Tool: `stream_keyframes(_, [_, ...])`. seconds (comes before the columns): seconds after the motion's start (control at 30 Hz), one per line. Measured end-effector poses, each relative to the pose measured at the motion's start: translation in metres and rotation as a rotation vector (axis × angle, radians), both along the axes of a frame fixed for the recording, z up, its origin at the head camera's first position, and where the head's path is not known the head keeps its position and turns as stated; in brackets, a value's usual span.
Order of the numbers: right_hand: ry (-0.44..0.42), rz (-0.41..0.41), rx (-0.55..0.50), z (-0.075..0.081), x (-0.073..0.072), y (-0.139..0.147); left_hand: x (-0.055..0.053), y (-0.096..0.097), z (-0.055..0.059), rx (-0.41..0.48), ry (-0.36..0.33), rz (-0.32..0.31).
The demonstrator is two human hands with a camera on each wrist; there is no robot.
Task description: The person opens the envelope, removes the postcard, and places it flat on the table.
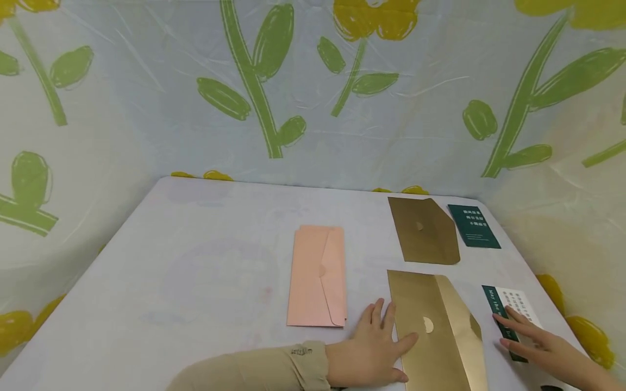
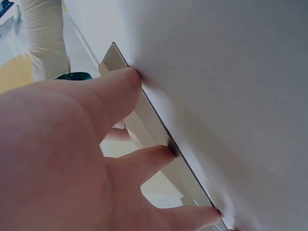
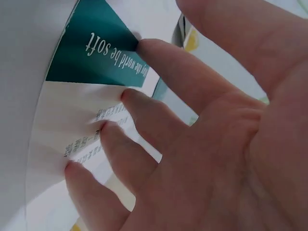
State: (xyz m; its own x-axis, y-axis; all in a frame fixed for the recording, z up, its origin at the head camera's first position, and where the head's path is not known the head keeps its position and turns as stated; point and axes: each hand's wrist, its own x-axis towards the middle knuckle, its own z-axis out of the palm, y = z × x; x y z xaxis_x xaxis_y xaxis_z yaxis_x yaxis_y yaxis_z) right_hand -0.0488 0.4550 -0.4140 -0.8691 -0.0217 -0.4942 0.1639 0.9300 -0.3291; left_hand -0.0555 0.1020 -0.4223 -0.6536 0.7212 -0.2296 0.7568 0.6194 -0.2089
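My left hand (image 1: 364,353) lies with fingers spread at the left edge of a gold envelope (image 1: 423,298), whose flap stands unfolded on the right. In the left wrist view, the fingertips touch that envelope (image 2: 151,118) along its edge. To the right, my right hand (image 1: 550,350) rests its extended fingertips on a green and white printed card (image 1: 520,298). The right wrist view shows the card (image 3: 96,57) close up, with English words on its green band and fingertips spread across it.
Left of the gold envelope lies a stack of pink envelopes (image 1: 313,282). Farther back are a second gold envelope (image 1: 420,233) with its flap unfolded and a dark green card (image 1: 474,225). A flower-printed sheet (image 1: 308,92) hangs behind the white table (image 1: 195,260).
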Motion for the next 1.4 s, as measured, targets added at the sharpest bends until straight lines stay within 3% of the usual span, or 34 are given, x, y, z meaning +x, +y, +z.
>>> stream_keyframes(0.2, [-0.003,-0.011,-0.025,-0.003,0.0,0.015,0.002,0.015,0.0,-0.017,-0.018,0.028])
stream_keyframes(0.67, [-0.001,-0.004,-0.078,-0.003,0.001,0.027,0.002,0.041,-0.002,-0.031,0.018,0.032])
stream_keyframes(1.03, [-0.023,0.003,-0.105,-0.003,0.001,0.032,-0.001,0.047,-0.002,-0.026,-0.021,0.022])
stream_keyframes(1.4, [-0.006,-0.002,-0.076,-0.005,0.001,0.038,-0.001,0.052,-0.005,-0.062,0.009,0.034])
